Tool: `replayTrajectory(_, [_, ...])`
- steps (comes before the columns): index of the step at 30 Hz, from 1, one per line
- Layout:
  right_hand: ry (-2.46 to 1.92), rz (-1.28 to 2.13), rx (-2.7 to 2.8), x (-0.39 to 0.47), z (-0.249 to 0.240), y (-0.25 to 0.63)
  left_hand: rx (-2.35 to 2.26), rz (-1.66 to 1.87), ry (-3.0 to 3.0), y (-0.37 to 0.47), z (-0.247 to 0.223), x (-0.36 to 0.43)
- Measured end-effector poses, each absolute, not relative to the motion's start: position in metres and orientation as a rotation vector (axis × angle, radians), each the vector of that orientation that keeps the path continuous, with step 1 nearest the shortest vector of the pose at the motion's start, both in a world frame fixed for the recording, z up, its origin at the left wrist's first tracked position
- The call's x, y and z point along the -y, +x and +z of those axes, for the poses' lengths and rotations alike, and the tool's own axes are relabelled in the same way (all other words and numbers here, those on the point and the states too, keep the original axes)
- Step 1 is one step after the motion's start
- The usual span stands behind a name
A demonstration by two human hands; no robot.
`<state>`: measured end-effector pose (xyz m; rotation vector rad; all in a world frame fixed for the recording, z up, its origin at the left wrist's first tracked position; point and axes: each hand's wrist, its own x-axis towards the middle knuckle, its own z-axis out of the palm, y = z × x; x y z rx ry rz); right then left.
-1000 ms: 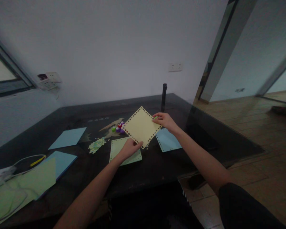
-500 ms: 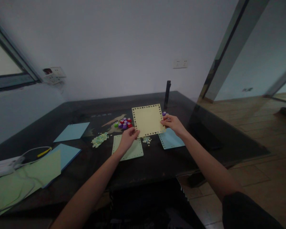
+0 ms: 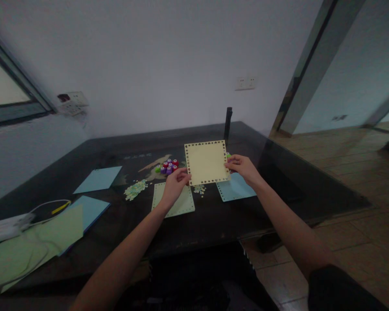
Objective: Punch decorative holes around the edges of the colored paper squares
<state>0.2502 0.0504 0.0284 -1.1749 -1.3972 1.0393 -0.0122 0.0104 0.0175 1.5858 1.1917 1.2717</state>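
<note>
Between both hands a square sheet of pale yellow paper (image 3: 206,163), with a row of small punched shapes along its edges, is held up above the table. My left hand (image 3: 176,185) pinches its lower left corner, and my right hand (image 3: 242,167) grips the right edge. Below lies a pale green punched sheet (image 3: 178,203), partly behind my left hand. A light blue punched sheet (image 3: 235,190) rests under my right hand. Several red, purple and green craft punches (image 3: 167,167) cluster behind my left hand; a green one shows beside the yellow paper's right edge.
Piles of paper confetti (image 3: 136,190) lie on the black table (image 3: 210,231). To the left are blue sheets (image 3: 99,179), green sheets (image 3: 48,235), a white power strip (image 3: 6,226) and a cable. A black upright object (image 3: 227,123) stands at the back.
Both hands have shifted the yellow sheet slightly to the right. It now hangs a bit more level, and a green punch shows past its right edge.
</note>
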Motion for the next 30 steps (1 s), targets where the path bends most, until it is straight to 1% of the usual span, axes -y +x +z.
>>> replayTrajectory(5, [-1.207,0.984,1.357,-0.048,0.035,0.271,-1.091,1.303,1.634,0.01,0.034,-0.016])
replayTrajectory(8, [-1.269,0.914,1.358,-0.047,0.034,0.292,-1.127,1.213,1.775,0.032,0.035,-0.025])
replayTrajectory(12, [-1.423,0.915,1.469,-0.041,0.023,0.323,-1.226,0.949,1.85,0.062,0.021,-0.03])
replayTrajectory(16, [-1.5,0.991,1.51,-0.03,0.009,0.34,-1.28,0.829,1.869,0.081,0.003,-0.018])
replayTrajectory(21, [-1.537,1.035,1.503,-0.024,-0.002,0.347,-1.282,0.773,1.994,0.084,-0.01,-0.006])
replayTrajectory(30, [-1.581,0.958,1.566,-0.03,-0.012,0.347,-1.247,0.769,2.091,0.084,-0.017,-0.009])
